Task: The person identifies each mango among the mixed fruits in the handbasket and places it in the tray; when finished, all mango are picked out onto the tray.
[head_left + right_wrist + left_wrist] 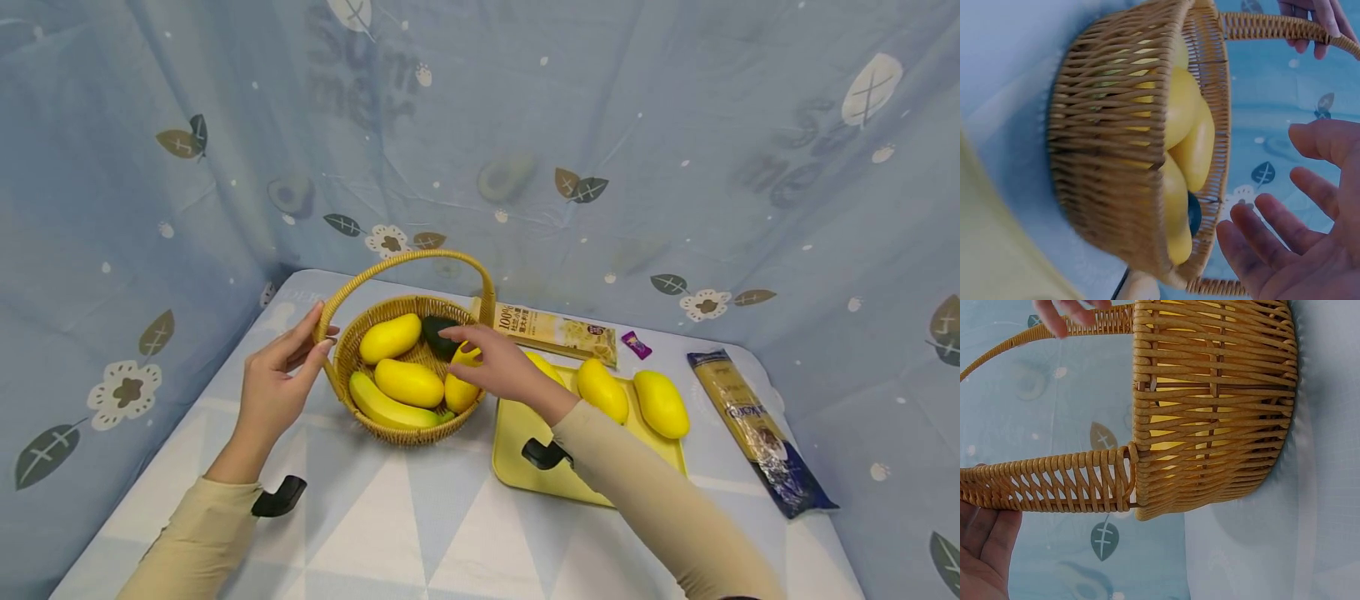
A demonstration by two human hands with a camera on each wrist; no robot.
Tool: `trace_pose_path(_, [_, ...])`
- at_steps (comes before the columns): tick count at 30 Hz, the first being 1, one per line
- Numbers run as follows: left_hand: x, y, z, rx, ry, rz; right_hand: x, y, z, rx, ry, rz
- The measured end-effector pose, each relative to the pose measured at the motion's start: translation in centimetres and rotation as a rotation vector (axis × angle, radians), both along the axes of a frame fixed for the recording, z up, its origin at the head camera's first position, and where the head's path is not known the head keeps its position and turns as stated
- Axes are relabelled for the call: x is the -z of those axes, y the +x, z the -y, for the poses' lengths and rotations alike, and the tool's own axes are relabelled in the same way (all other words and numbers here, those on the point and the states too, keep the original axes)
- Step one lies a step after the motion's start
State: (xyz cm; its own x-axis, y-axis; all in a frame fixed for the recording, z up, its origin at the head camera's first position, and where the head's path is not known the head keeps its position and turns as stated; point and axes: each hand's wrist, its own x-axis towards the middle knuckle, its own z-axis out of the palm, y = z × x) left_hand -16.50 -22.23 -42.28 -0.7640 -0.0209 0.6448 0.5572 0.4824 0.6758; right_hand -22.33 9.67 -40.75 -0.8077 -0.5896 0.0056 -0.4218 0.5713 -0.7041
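A wicker basket with an arched handle stands on the table. My left hand holds the left side of the handle between thumb and fingers. Over the basket's right side hovers my right hand, fingers spread and nothing in its grasp, as the right wrist view also shows. Inside lie a banana, yellow mangoes and a dark green fruit, perhaps an avocado. The right hand partly hides a yellow fruit below it.
Right of the basket, a yellow tray carries mangoes, one partly behind the right arm. A pasta packet lies behind it, near a purple candy. Another long packet lies far right. Patterned curtains enclose the table.
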Motion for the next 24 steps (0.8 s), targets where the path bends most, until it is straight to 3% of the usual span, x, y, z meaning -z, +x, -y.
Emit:
trace_pose_path(4, [0.0, 0.0, 0.1, 0.006, 0.004, -0.005, -0.1, -0.9, 1.7, -0.036, 0.058, 0.001])
trace_pose_path(11, [0.1, -0.1, 0.1, 0.0, -0.003, -0.005, 0.7, -2.5, 4.1, -0.095, 0.112, 0.093])
trace_pose_path(24, [0.2, -0.2, 0.1, 0.007, 0.003, -0.015, 2.5, -3.8, 7.1, -0.151, 0.261, 0.178])
